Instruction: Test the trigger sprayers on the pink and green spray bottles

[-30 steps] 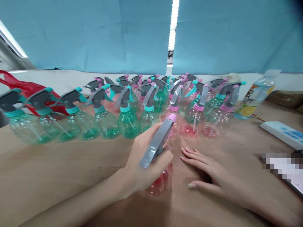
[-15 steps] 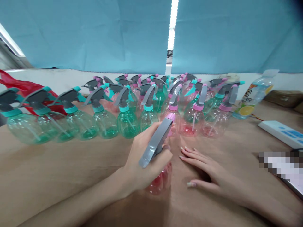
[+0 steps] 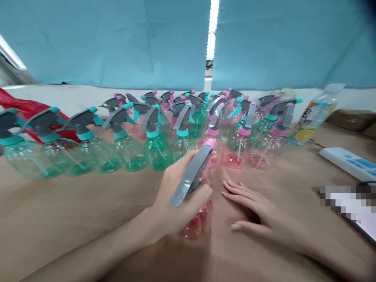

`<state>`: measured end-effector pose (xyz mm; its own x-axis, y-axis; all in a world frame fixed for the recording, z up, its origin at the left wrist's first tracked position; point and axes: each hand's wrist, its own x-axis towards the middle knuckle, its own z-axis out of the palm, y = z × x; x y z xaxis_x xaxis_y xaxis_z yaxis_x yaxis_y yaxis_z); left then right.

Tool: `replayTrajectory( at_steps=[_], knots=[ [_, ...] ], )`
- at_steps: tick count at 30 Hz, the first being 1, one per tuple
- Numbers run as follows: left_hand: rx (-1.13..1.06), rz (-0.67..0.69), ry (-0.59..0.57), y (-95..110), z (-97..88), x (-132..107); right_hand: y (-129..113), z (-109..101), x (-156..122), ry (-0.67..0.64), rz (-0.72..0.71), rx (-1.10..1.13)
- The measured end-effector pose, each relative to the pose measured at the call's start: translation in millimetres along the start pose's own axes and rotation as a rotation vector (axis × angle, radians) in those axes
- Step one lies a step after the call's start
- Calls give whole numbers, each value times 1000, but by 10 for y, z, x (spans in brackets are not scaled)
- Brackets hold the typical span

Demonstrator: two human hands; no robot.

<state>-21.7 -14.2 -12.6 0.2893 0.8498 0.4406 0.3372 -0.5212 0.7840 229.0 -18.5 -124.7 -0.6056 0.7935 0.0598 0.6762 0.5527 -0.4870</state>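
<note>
My left hand [image 3: 179, 196] is wrapped round the neck of a pink spray bottle [image 3: 196, 225] with a grey spray head and a pink nozzle. The bottle stands upright or nearly so near the front of the table, its collar and trigger mostly hidden by my fingers. To its right, my right hand [image 3: 252, 209] lies palm down on the brown tabletop [image 3: 117, 207], fingers spread, holding nothing. Just beyond my hands is a row of spray bottles, among them a green one [image 3: 158, 152] and a pink one [image 3: 235, 150].
More spray bottles crowd behind the front row. At the right stand a drink bottle [image 3: 311, 115] with a lemon label, a white power strip [image 3: 349, 160] and a blurred-out flat device [image 3: 352, 211]. Red cloth or plastic [image 3: 32, 111] lies at the left; a blue sheet [image 3: 117, 43] hangs behind.
The whole view has shifted slightly. My left hand still grips the pink spray bottle, and my right hand rests in the same spot.
</note>
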Motion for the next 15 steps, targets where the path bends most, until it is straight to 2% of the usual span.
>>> replayTrajectory(
  at_steps=[15],
  knots=[
    [28,-39,-21,17,8,3,22,16,-10,0,-14,-8]
  ],
)
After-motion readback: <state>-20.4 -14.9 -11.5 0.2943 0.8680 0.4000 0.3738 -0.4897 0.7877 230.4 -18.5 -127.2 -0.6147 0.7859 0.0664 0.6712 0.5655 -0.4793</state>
